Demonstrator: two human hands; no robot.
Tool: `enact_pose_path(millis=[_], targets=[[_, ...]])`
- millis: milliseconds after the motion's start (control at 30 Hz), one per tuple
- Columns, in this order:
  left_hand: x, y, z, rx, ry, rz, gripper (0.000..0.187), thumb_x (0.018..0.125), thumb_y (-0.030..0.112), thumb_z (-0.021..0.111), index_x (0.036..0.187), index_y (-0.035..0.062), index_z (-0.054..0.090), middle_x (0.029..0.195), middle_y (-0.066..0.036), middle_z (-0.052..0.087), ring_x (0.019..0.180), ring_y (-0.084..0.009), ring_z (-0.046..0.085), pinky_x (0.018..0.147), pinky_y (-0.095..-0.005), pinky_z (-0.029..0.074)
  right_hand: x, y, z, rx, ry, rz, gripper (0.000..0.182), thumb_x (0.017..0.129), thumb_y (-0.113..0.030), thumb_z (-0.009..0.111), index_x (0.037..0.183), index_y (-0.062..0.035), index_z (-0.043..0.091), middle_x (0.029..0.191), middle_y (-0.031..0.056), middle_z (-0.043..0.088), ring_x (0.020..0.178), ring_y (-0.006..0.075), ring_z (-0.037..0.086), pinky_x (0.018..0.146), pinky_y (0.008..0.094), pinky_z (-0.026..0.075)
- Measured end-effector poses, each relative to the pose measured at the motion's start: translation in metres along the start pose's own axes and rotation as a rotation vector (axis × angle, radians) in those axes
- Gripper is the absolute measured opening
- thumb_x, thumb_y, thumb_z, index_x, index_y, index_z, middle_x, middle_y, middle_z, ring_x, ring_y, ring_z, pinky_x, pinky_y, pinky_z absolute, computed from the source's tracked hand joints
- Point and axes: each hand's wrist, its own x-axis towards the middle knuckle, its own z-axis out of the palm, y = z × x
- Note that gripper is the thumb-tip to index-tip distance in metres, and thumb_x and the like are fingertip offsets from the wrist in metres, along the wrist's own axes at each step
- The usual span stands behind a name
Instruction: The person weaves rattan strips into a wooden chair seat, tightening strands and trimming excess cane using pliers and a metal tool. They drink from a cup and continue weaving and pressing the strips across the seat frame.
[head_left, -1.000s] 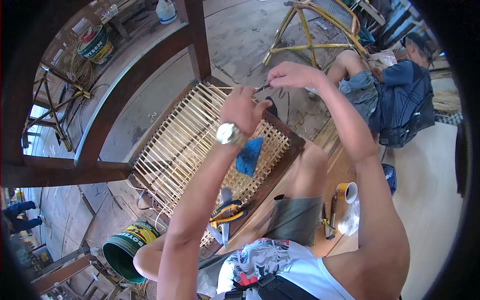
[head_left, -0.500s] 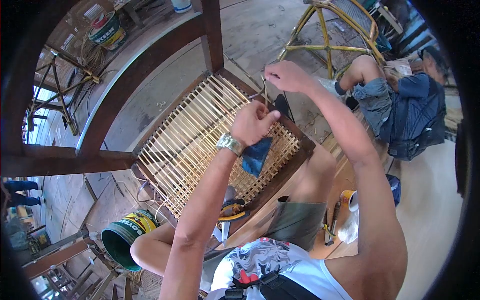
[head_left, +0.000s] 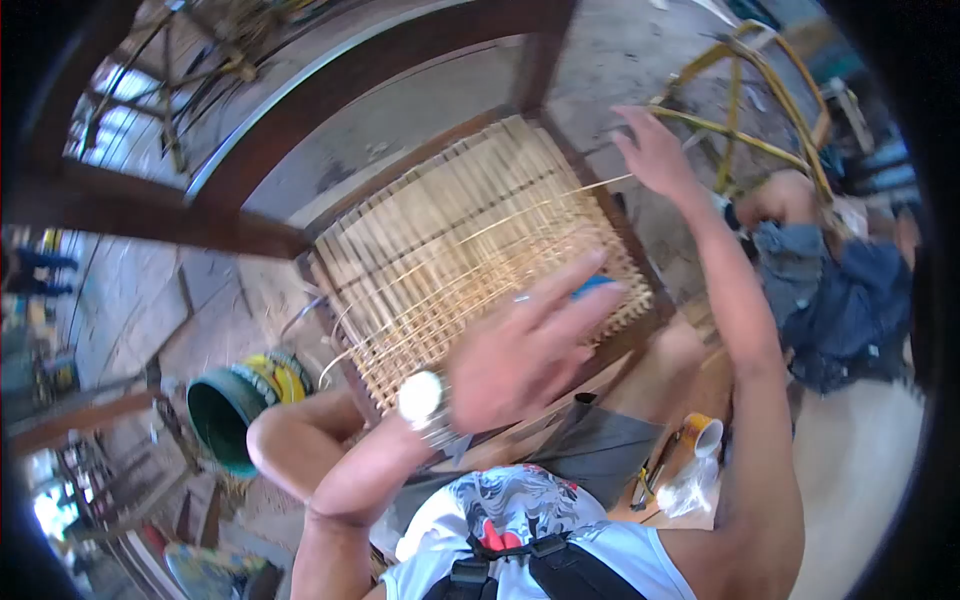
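A wooden chair seat frame (head_left: pixel 590 170) holds partly woven cane webbing (head_left: pixel 450 260). My left hand (head_left: pixel 530 350), with a wristwatch, hovers above the near right part of the webbing with fingers spread and nothing in it. A blue cloth (head_left: pixel 596 285) shows just past its fingertips. My right hand (head_left: pixel 655 150) is raised past the seat's far right corner and pinches a thin cane strand (head_left: pixel 540 208), which stretches from the hand back across the webbing. The picture is motion-blurred.
A green paint bucket (head_left: pixel 225 415) stands on the floor left of my knee. A yellow cup (head_left: pixel 706 432), hand tools (head_left: pixel 648 482) and a plastic bag (head_left: pixel 685 478) lie on the board at my right. Another person (head_left: pixel 830 300) sits at the right by a yellow rattan frame (head_left: pixel 760 110).
My right hand has pulled the strand out to the far right. My left hand has let go, opened and dropped toward me. The view has swung and blurred.
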Motion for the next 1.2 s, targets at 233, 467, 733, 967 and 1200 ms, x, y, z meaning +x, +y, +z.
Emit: enact_pose_path(millis=[233, 467, 733, 967, 1200], targets=[[-0.203, -0.047, -0.111, 0.037, 1.004, -0.844, 0.022, 0.097, 0.015, 0.068, 0.113, 0.0005, 0.065, 0.097, -0.004, 0.068, 0.087, -0.0100, 0.061, 0.080, -0.0254, 0.050, -0.006, -0.049, -0.017, 0.161, -0.362, -0.021, 0.028, 0.097, -0.028, 0.063, 0.101, 0.0003, 0.061, 0.095, 0.0184, 0.066, 0.088, 0.0337, 0.065, 0.078, 0.0400, 0.051], [-0.218, -0.070, -0.047, -0.365, 0.884, -0.931, 0.034, 0.097, 0.029, 0.070, 0.111, -0.0018, 0.066, 0.091, -0.003, 0.068, 0.078, -0.0083, 0.060, 0.070, -0.0234, 0.050, -0.017, -0.060, -0.023, 0.172, -0.543, 0.105, 0.027, 0.095, -0.027, 0.065, 0.096, 0.0000, 0.060, 0.091, 0.0188, 0.063, 0.085, 0.0338, 0.062, 0.079, 0.0403, 0.049], [-0.199, -0.101, -0.092, 0.136, 0.889, -0.860, 0.022, 0.095, 0.019, 0.068, 0.112, 0.0066, 0.068, 0.098, -0.009, 0.072, 0.073, -0.0178, 0.065, 0.067, -0.0301, 0.052, -0.016, -0.242, -0.021, 0.363, -0.266, -0.229, 0.036, 0.091, -0.010, 0.065, 0.127, -0.0085, 0.060, 0.117, 0.0129, 0.062, 0.108, 0.0313, 0.063, 0.095, 0.0421, 0.051], [-0.189, -0.239, -0.136, 0.438, 0.553, -0.379, 0.033, 0.095, 0.038, 0.066, 0.108, 0.0082, 0.070, 0.107, -0.016, 0.069, 0.083, -0.0286, 0.065, 0.080, -0.0411, 0.051, -0.022, -0.376, 0.068, 0.473, -0.282, -0.804, 0.031, 0.089, -0.006, 0.066, 0.119, -0.0106, 0.064, 0.104, 0.0084, 0.060, 0.095, 0.0231, 0.063, 0.088, 0.0339, 0.056], [-0.221, -0.228, -0.185, -0.054, 0.282, -0.612, 0.044, 0.093, 0.049, 0.067, 0.092, 0.0057, 0.072, 0.075, -0.005, 0.058, 0.071, -0.0162, 0.053, 0.066, -0.0344, 0.045, -0.020, -0.338, 0.081, 1.014, -0.594, 0.130, 0.010, 0.099, -0.014, 0.061, 0.106, -0.0080, 0.058, 0.093, -0.0004, 0.059, 0.090, 0.0099, 0.058, 0.083, 0.0282, 0.052]])
